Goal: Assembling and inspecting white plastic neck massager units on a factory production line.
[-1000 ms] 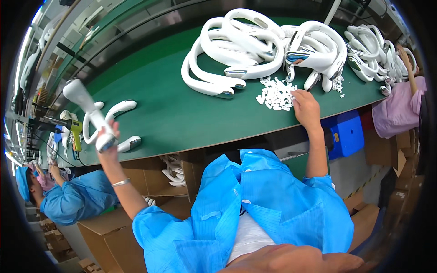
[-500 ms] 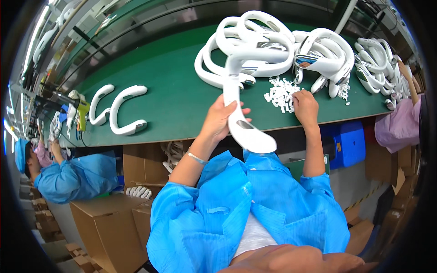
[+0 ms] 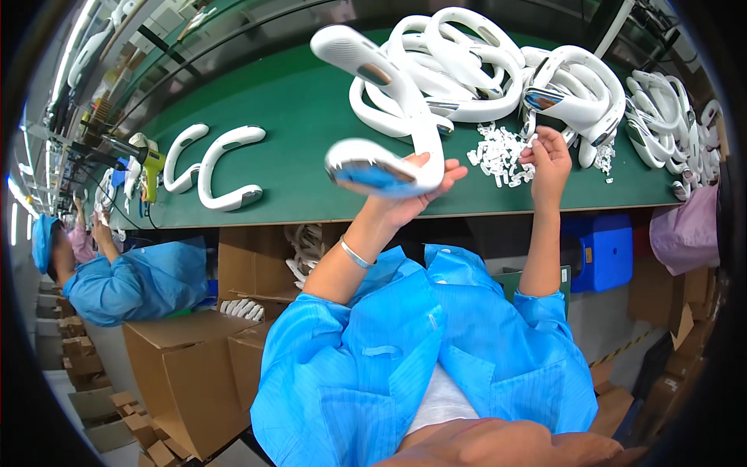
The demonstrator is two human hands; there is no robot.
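Note:
In my left hand (image 3: 408, 198) rests a white, curved neck fan (image 3: 426, 128), tilted up over the table, its lower end with a shiny panel toward me. The thumb lies against the band and the other fingers reach out under it. My right hand (image 3: 551, 167) is raised at the right edge of a pile of small white plastic pieces (image 3: 496, 152), its thumb and forefinger pinching one small white piece (image 3: 532, 142). Behind the pile, several neck fans (image 3: 459, 58) are heaped, with another heap (image 3: 580, 89) to their right.
Two curved white neck fans (image 3: 206, 175) lie on the green table (image 3: 296, 140) to the left, near a yellow-green tool (image 3: 152, 167). Co-workers in blue (image 3: 140, 280) and pink (image 3: 685, 229) sit at either side. Cardboard boxes (image 3: 187, 381) and a blue bin (image 3: 607, 253) stand below.
The neck fan in my left hand has been turned, its lower end swinging to the left. My right hand has lifted slightly from the pile, a small piece showing at its fingertips.

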